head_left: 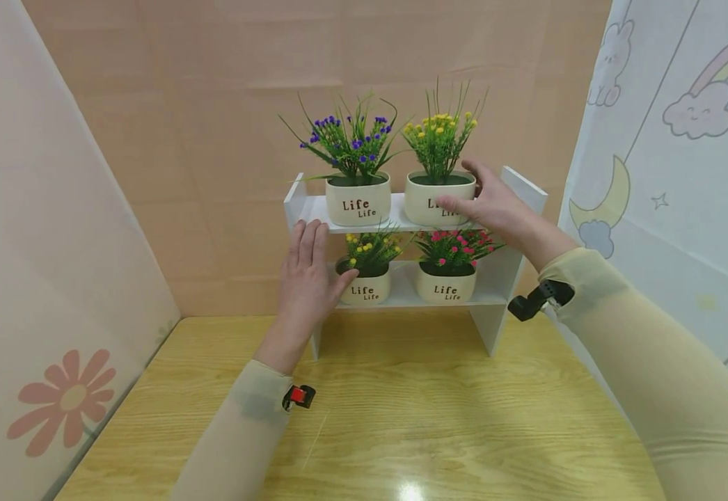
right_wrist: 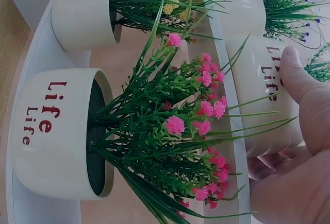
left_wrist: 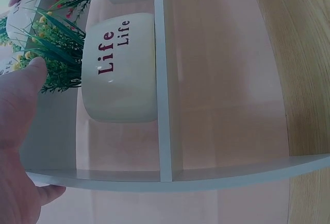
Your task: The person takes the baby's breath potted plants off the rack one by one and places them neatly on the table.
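My right hand (head_left: 500, 205) holds the potted plant with yellow flowers (head_left: 423, 203) on the upper shelf, thumb on the pot's front and fingers around its right side. In the right wrist view, the thumb (right_wrist: 294, 74) lies across the printed lettering. My left hand (head_left: 306, 282) is at the left end of the white two-tier shelf (head_left: 401, 303), fingers extended and thumb spread. Behind that thumb stands the lower yellow-flowered pot (left_wrist: 121, 90). A purple-flowered pot (head_left: 359, 198) sits at the upper left, and a pink-flowered pot (right_wrist: 56, 141) at the lower right.
The shelf stands on a wood-grain table (head_left: 401, 403), close to a peach backdrop (head_left: 214, 174). A white panel with a printed flower (head_left: 72, 398) flanks the left side. A panel with a printed rainbow and moon (head_left: 617, 198) flanks the right.
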The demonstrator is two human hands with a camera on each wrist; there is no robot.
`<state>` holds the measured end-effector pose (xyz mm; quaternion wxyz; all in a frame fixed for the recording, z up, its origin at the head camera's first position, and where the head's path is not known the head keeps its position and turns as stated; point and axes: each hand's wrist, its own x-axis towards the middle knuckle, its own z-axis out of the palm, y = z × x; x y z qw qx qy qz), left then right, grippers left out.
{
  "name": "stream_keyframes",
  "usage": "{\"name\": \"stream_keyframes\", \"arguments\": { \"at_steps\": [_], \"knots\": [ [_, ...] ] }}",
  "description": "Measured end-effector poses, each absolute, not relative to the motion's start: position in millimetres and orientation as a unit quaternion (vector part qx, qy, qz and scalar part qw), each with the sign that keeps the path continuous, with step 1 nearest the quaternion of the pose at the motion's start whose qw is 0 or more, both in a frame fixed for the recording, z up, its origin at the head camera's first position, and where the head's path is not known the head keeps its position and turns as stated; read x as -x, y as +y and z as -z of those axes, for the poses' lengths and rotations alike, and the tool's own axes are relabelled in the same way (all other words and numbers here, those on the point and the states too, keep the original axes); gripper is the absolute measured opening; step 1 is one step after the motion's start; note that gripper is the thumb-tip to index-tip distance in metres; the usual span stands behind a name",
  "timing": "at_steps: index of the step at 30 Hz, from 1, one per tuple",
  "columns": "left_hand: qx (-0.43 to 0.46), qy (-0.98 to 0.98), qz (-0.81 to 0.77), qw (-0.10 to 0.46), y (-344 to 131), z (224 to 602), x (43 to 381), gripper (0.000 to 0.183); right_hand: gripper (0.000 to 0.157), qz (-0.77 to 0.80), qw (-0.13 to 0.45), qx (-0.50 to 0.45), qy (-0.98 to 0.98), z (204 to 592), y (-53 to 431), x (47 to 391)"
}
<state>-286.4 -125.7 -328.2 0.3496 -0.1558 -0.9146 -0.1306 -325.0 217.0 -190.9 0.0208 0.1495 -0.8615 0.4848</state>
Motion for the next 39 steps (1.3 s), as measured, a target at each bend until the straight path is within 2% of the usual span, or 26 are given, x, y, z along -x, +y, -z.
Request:
{"name": "stream_keyframes", "arguments": {
  "at_steps": [10,26,39],
  "knots": [
    [0.157,-0.914,0.131,0.349,-125.1,328.0,285.4,0.105,0.106,-0.485,0.029,-0.152,-0.861,192.3,215.9,323.4],
    [0.149,-0.917,0.131,0.345,-124.8,329.5,285.7,0.105,0.110,-0.490,0.052,-0.136,-0.860,194.1,214.0,319.5],
    [0.150,-0.914,0.139,0.350,-125.0,331.2,288.6,0.105,0.101,-0.525,0.081,-0.137,-0.836,192.0,216.4,313.7]
  ]
}}
